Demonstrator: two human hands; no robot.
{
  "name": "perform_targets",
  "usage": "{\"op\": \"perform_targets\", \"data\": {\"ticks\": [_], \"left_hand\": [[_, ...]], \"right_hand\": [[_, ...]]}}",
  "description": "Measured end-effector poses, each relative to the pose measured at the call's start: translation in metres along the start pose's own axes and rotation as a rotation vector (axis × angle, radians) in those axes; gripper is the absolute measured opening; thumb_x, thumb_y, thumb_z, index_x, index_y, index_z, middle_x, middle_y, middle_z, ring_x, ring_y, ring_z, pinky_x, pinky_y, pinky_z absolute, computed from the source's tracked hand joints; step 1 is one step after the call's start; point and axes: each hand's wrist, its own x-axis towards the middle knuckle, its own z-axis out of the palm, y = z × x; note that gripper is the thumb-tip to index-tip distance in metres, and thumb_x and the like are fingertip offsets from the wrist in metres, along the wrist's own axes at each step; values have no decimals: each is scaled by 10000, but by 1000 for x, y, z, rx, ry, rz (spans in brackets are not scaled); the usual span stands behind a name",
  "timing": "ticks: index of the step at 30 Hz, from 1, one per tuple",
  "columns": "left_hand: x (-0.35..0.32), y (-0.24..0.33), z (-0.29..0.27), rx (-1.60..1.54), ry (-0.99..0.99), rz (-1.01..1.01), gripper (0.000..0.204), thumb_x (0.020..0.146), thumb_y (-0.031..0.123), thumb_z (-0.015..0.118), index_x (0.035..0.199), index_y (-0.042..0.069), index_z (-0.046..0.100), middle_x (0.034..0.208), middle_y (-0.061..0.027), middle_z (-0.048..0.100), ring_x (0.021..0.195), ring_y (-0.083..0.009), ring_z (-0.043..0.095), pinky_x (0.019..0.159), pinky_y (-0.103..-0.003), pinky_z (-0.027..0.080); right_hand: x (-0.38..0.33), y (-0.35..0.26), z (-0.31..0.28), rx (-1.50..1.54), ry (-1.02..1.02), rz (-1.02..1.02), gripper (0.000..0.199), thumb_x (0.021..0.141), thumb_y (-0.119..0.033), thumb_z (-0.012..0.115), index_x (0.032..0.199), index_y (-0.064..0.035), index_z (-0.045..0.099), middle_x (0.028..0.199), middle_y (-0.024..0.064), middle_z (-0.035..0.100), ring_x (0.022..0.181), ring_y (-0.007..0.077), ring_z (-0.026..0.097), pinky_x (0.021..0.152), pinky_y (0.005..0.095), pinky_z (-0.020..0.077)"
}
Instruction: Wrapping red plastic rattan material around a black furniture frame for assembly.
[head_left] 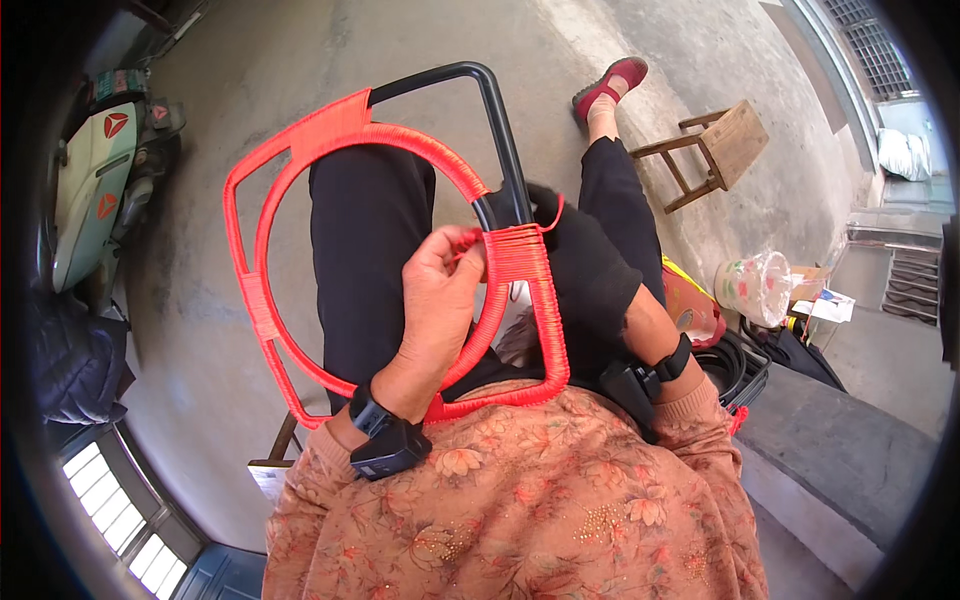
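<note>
A rectangular black-tube frame with a ring inside it rests across my lap, tilted. Red cord is wound tightly around most of its tubes. Bare black tube shows at the upper right corner and on a short piece of the ring. My left hand, bare, pinches red cord between thumb and fingers where ring and outer tube meet. My right hand, in a black glove, closes around the outer tube just right of the winding. A loose red strand curls by its fingers, which are partly hidden behind the frame.
A small wooden stool stands on the concrete floor at the far right. On the left is a parked scooter with a dark padded jacket nearer. To my right are a clear plastic tub, black cable coils and a grey ledge.
</note>
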Motion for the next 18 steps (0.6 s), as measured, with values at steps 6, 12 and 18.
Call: {"op": "perform_targets", "data": {"ticks": [6, 12, 18], "left_hand": [[-6, 11, -1, 130, 223, 505, 97, 933, 43, 549, 1021, 1, 554, 882, -21, 592, 768, -72, 549, 680, -224, 455], [-12, 16, 0, 291, 214, 634, 138, 901, -7, 563, 1038, -12, 556, 949, -55, 591, 836, -106, 588, 742, -234, 478], [-6, 14, -2, 46, 129, 346, 161, 907, 37, 583, 1049, -21, 533, 921, -48, 585, 807, -77, 570, 714, -216, 483]], "right_hand": [[-7, -58, 3, -442, 358, -502, 441, 756, -54, 690, 1180, -81, 574, 1180, 100, 596, 1094, 248, 580, 880, 366, 476], [3, -48, 15, -653, 183, -705, 308, 717, -68, 679, 1019, -63, 622, 1102, 124, 610, 1105, 306, 552, 901, 393, 453], [-33, -11, -62, -531, 484, -253, 218, 818, -101, 630, 1026, -38, 643, 901, 162, 663, 837, 272, 654, 747, 332, 495]]}}
